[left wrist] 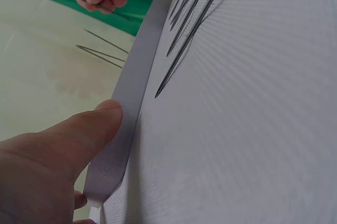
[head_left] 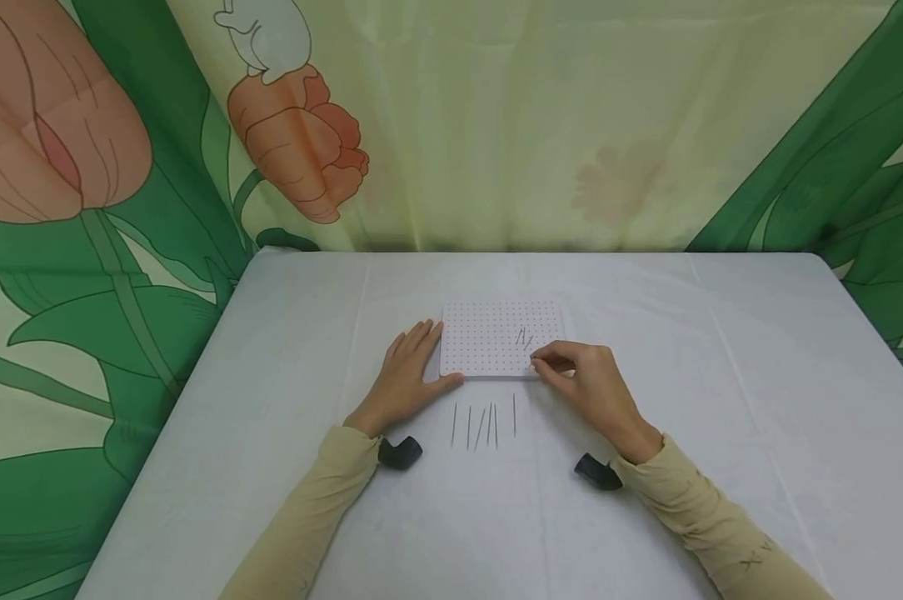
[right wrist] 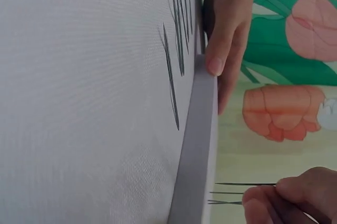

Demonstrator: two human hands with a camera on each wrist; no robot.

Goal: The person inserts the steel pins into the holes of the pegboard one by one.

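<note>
A white board (head_left: 481, 333) with a grid of small holes lies flat on the table. My left hand (head_left: 402, 379) rests along its left side, fingers straight, thumb on the front edge; the left wrist view shows that thumb (left wrist: 105, 119) against the board's side. Over the board's front right part, my right hand (head_left: 590, 383) pinches a thin dark metal needle (right wrist: 245, 184) between thumb and fingertips, its lower end right at the board's surface. Just beyond the fingertips, a few more needles (head_left: 523, 335) stand in the holes, some leaning.
Several loose needles (head_left: 489, 423) lie in a loose row on the white tablecloth (head_left: 451, 517) in front of the board. Black wrist cameras (head_left: 401, 453) sit at both cuffs. A printed curtain (head_left: 496, 125) hangs behind the table's far edge.
</note>
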